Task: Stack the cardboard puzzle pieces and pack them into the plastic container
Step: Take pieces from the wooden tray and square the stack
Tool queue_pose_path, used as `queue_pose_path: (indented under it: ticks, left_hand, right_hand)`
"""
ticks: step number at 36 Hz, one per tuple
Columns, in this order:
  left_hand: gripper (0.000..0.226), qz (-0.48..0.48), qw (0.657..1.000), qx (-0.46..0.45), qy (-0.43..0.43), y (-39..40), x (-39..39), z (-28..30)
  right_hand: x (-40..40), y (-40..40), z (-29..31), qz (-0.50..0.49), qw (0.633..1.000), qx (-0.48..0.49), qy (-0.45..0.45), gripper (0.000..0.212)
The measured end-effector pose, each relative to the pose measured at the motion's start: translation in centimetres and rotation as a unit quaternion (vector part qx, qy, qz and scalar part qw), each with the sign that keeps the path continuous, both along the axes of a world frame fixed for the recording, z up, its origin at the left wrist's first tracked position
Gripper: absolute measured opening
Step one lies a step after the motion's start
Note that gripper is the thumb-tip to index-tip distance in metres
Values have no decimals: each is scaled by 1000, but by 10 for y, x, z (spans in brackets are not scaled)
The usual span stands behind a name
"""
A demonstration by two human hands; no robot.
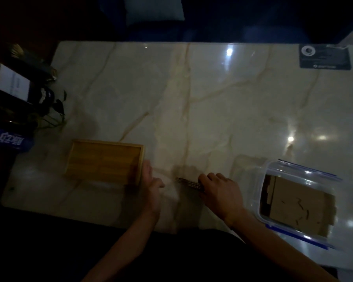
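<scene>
My right hand (220, 190) grips a thin stack of cardboard puzzle pieces (189, 182) held edge-on just above the marble table (192, 98). My left hand (151, 186) rests with fingers apart beside the right edge of an empty wooden tray (104, 159) and holds nothing. To the right stands a clear plastic container (273, 165) with blue clips; cardboard pieces (300, 202) lie flat inside it.
A dark card (324, 57) lies at the far right corner. Dark bottles and a box (14, 84) crowd the left edge, with a blue packet (8, 139) below them. The near table edge runs just under my wrists.
</scene>
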State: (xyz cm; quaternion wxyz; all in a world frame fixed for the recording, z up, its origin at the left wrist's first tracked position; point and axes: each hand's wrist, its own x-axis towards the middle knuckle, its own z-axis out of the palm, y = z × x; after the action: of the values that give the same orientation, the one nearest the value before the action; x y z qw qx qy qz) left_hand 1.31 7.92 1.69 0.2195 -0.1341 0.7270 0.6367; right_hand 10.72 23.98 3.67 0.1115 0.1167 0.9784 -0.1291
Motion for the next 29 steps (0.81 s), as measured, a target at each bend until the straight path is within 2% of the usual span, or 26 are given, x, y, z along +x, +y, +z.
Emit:
queue_pose_path:
  ticks: [1, 5, 12, 15, 18, 22, 25, 27, 29]
  left_hand:
    - [80, -20, 1000, -4, -6, 5, 4, 0]
    - [66, -215, 976, 0, -29, 24, 36, -4]
    - [47, -318, 946, -55, -27, 15, 12, -2]
    - [39, -381, 917, -108, 44, 12, 3, 6]
    - [28, -443, 871, -166, 130, 15, -6, 15]
    - [32, -549, 746, -290, 242, 28, -12, 22]
    - [29, -566, 667, -377, 303, 35, -18, 19]
    - [24, -574, 638, -407, 314, 38, -20, 15]
    - [19, -574, 633, -416, 311, 40, -20, 12]
  right_hand:
    - [0, -1, 1, -2, 1000, 0, -1, 15]
    - [-2, 0, 4, -11, 1000, 14, 8, 16]
    - [-2, 6, -4, 10, 999, -4, 32, 17]
    - [-2, 7, -4, 24, 1000, -8, 17, 16]
    - [-7, 8, -2, 40, 999, 11, 18, 16]
    - [-20, 9, -2, 79, 996, 3, 29, 12]
    - [-28, 11, -1, 99, 994, -6, 42, 12]
    - [-31, 11, -4, 104, 993, -9, 55, 14]
    - [-31, 12, -5, 97, 994, -8, 58, 16]
